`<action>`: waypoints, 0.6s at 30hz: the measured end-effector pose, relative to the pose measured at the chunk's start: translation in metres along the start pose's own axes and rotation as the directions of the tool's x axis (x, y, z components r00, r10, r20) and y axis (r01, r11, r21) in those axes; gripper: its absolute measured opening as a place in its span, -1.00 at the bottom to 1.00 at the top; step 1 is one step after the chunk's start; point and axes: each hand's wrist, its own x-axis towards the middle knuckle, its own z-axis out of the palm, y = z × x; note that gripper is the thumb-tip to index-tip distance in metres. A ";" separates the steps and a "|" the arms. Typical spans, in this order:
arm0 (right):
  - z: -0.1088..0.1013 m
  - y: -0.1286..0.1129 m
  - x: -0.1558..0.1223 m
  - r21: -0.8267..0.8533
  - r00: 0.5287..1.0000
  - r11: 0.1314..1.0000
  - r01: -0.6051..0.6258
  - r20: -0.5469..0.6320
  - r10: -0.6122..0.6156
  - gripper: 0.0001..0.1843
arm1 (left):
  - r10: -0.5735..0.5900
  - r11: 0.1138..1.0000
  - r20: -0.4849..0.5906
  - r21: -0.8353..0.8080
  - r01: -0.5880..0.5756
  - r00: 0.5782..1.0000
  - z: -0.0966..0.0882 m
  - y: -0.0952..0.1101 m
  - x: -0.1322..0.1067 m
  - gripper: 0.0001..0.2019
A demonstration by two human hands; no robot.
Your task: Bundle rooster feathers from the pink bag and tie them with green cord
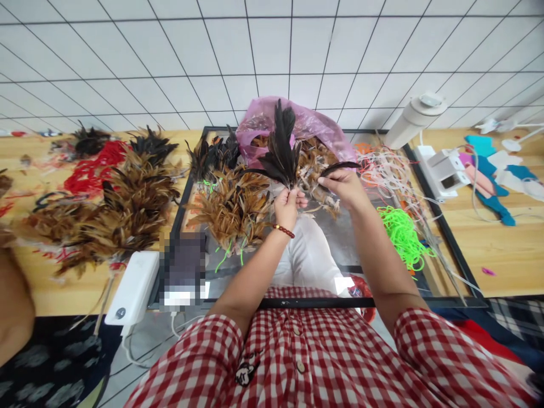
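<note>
My left hand (288,208) is closed round the base of a bunch of black feathers (284,144), which fans upward above the fist. To its right, my right hand (342,186) pinches one dark, curved feather (338,168) between thumb and fingertips, apart from the bunch. Behind both hands lies a pink plastic bag (317,122) with loose brown feathers (317,156) at its mouth. Left of my left hand sits a heap of brown feather bundles (233,204), some with green ties. Black feather bundles (215,154) lie behind that heap.
White and orange cords (385,170) and bright green cord (403,235) lie at the right. A white bottle (414,120) and a white power strip (442,170) stand beyond. More feather bundles (140,192), red cord (100,170) and a white power bank (132,288) are at the left, near another person's arm (15,300).
</note>
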 end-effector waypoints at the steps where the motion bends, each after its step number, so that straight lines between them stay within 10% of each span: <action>1: 0.007 0.000 -0.001 -0.009 0.999 1.000 0.007 0.035 -0.007 -0.53 | 0.000 1.000 0.013 0.008 0.000 1.000 0.000 -0.001 0.000 -0.83; 9: 0.037 0.015 -0.004 -0.019 0.990 0.993 0.116 0.081 -0.114 -0.75 | -0.018 0.995 0.110 0.099 0.007 0.994 -0.002 -0.004 -0.002 -0.79; 18: -0.020 0.017 0.001 -0.642 0.972 0.766 0.002 -0.180 -0.153 -0.71 | -0.034 0.999 0.028 0.043 0.033 0.999 0.003 0.004 -0.004 -0.82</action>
